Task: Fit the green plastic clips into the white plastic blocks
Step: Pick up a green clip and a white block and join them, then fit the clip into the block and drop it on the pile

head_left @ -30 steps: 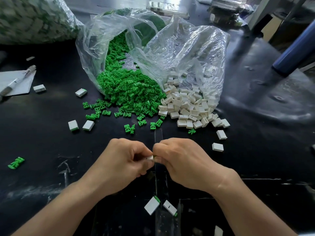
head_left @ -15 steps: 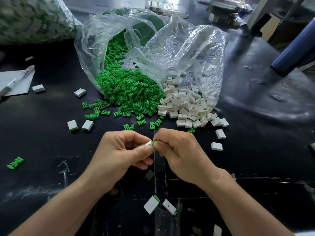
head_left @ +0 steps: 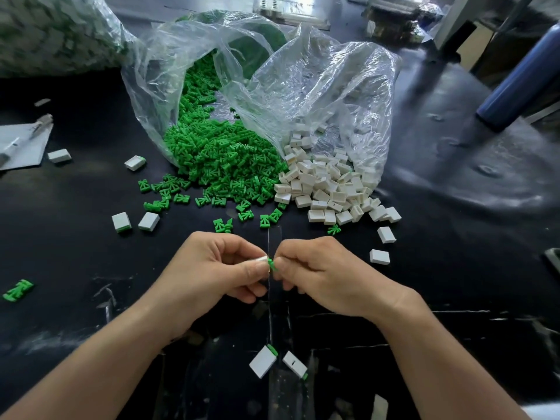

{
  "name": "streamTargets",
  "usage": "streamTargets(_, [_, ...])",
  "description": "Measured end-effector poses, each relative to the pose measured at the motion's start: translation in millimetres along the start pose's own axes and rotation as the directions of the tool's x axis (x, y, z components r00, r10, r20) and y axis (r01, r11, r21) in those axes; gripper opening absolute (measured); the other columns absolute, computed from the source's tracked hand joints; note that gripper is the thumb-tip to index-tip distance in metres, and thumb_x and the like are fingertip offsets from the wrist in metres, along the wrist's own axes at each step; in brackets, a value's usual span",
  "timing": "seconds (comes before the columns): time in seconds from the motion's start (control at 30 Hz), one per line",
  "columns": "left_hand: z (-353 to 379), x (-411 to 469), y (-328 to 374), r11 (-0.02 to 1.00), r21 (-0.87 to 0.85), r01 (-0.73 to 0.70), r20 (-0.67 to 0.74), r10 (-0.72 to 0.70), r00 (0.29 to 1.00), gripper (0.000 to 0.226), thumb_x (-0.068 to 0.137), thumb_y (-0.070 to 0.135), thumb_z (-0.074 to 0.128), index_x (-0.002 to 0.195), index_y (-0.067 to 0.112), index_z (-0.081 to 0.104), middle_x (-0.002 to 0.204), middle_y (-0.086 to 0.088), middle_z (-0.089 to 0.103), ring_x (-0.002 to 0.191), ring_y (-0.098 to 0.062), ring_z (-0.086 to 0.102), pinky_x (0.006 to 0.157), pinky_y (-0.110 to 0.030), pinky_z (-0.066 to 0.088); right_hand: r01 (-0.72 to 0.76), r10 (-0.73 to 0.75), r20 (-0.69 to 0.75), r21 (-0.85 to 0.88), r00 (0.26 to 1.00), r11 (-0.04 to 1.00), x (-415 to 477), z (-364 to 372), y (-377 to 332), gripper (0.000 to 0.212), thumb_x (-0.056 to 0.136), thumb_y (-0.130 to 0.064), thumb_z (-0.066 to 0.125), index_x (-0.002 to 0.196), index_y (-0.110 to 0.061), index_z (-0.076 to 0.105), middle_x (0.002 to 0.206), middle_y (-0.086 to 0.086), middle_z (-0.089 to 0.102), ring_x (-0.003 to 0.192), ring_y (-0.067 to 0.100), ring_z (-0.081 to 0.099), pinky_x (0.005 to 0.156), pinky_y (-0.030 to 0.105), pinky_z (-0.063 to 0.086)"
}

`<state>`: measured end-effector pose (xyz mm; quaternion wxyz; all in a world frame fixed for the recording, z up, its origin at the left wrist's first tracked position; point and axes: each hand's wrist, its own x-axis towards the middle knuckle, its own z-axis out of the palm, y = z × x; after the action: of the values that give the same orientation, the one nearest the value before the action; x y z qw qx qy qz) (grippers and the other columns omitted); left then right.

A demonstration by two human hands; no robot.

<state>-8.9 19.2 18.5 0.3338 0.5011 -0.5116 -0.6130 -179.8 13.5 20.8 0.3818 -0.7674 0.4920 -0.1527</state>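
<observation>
Hands meet at frame centre, just above the black desk (head_left: 454, 268). Left hand (head_left: 212, 274) pinches a white plastic block (head_left: 262, 259) between thumb and forefinger, with the other fingers curled under. Right hand (head_left: 321, 274) pinches a green plastic clip (head_left: 271, 264) at its fingertips, with the rest of the fingers curled. The clip touches the block's right end. How deep it sits, cannot tell, since fingers cover most of both parts.

Behind the hands a clear plastic bag (head_left: 318, 95) lies on its side, mouth toward the person; one bag or two, cannot tell. Green clip pile (head_left: 221, 156) spills from the left half and white block pile (head_left: 327, 186) from the right half, touching in the middle. Stray clips are scattered in front of the green pile. Lone clip (head_left: 18, 290) lies far left, well apart.

Two loose white blocks (head_left: 379, 256) lie right of the right hand. Two fitted blocks (head_left: 263, 360), green showing at one end, lie side by side near the bottom, between the forearms. Two more blocks (head_left: 121, 222) sit left of the hands, the left one with a green edge.

Paper sheet (head_left: 27, 147) with a pen (head_left: 39, 127) on it is at the left edge. Second bag (head_left: 54, 31), blurred, is top left. Blue cylinder (head_left: 521, 83) is upper right.
</observation>
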Motion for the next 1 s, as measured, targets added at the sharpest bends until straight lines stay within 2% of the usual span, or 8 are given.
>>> streamTargets(0.07, [-0.9,0.0,-0.1,1.000,-0.001,0.023,0.010,-0.023,1.000,0.002,0.071,0.005,0.069,0.072,0.003,0.070,0.065,-0.017,0.069,0.051,-0.017,0.065,0.046,-0.021,0.052,-0.006,0.007,0.015,-0.048,1.000,0.999,-0.2,0.6,-2.1,0.023,0.093,-0.020,0.046,0.078,-0.005,0.055,0.070,0.007,0.059,0.068,0.019,0.052,0.069,0.044,0.043])
streamTargets(0.13, [-1.6,-0.3,-0.9,0.999,0.007,0.039,0.024,-0.040,0.999,0.005,0.074,0.003,0.067,0.072,0.005,0.071,0.066,-0.016,0.069,0.051,-0.017,0.065,0.046,-0.021,0.053,-0.014,0.016,0.028,-0.061,0.999,0.998,-0.1,0.8,-3.5,0.024,0.093,-0.021,0.045,0.076,-0.005,0.053,0.070,0.009,0.057,0.068,0.021,0.050,0.068,0.044,0.042])
streamTargets(0.3, [-3.2,-0.5,1.5,0.999,-0.004,0.050,0.061,-0.050,0.997,0.006,0.076,0.007,0.066,0.074,0.005,0.071,0.069,-0.016,0.070,0.055,-0.018,0.067,0.049,-0.022,0.053,-0.006,0.006,0.005,-0.028,1.000,1.000,-0.1,0.0,-4.6,0.023,0.094,-0.019,0.046,0.078,-0.005,0.054,0.066,0.001,0.053,0.068,0.016,0.049,0.069,0.041,0.042])
streamTargets(0.43, [-3.2,-1.8,2.9,1.000,-0.025,-0.001,0.046,0.002,0.999,0.020,0.065,0.018,0.066,0.077,0.002,0.070,0.069,-0.015,0.070,0.054,-0.018,0.066,0.049,-0.022,0.054,0.009,-0.008,-0.069,0.016,0.998,1.000,1.1,4.9,-5.4,0.024,0.095,-0.019,0.044,0.076,-0.007,0.052,0.066,0.001,0.052,0.068,0.018,0.048,0.068,0.041,0.041])
streamTargets(0.57, [-5.6,-3.0,3.8,0.998,-0.006,-0.059,0.016,0.059,0.998,0.021,0.065,0.017,0.066,0.078,0.001,0.068,0.066,-0.013,0.070,0.052,-0.018,0.065,0.047,-0.022,0.052,0.068,-0.068,-0.156,-0.011,0.985,0.998,2.4,12.4,-8.6,0.022,0.094,-0.014,0.045,0.072,-0.016,0.045,0.060,-0.007,0.043,0.060,0.012,0.040,0.061,0.030,0.035])
streamTargets(0.7, [-11.0,-4.4,0.6,0.981,0.167,-0.100,0.063,0.090,0.994,0.003,0.075,0.004,0.067,0.073,0.003,0.069,0.061,-0.011,0.067,0.052,-0.019,0.066,0.046,-0.022,0.051,0.186,-0.194,-0.008,-0.251,0.981,0.950,0.4,9.2,-11.7,0.018,0.092,-0.011,0.044,0.076,-0.016,0.039,0.068,-0.006,0.039,0.066,0.018,0.039,0.062,0.037,0.037])
streamTargets(0.87, [-10.6,-5.7,-4.0,0.909,0.384,-0.161,0.103,0.131,0.986,0.020,0.077,0.000,0.070,0.065,0.016,0.068,0.055,-0.003,0.066,0.048,-0.009,0.064,0.047,-0.017,0.048,0.246,-0.212,0.124,-0.441,0.969,0.863,0.0,8.4,-13.1,0.020,0.092,-0.013,0.044,0.077,-0.019,0.033,0.074,-0.006,0.035,0.073,0.020,0.039,0.065,0.037,0.035])
streamTargets(1.0, [-12.0,-5.7,-5.0,0.906,0.400,-0.140,0.153,0.085,0.985,0.027,0.078,-0.001,0.069,0.061,0.019,0.065,0.054,-0.003,0.065,0.048,-0.012,0.064,0.046,-0.018,0.049,0.287,-0.236,0.165,-0.469,0.958,0.835,-0.9,10.2,-12.4,0.020,0.091,-0.012,0.047,0.077,-0.020,0.034,0.074,-0.007,0.036,0.071,0.018,0.038,0.063,0.033,0.032])
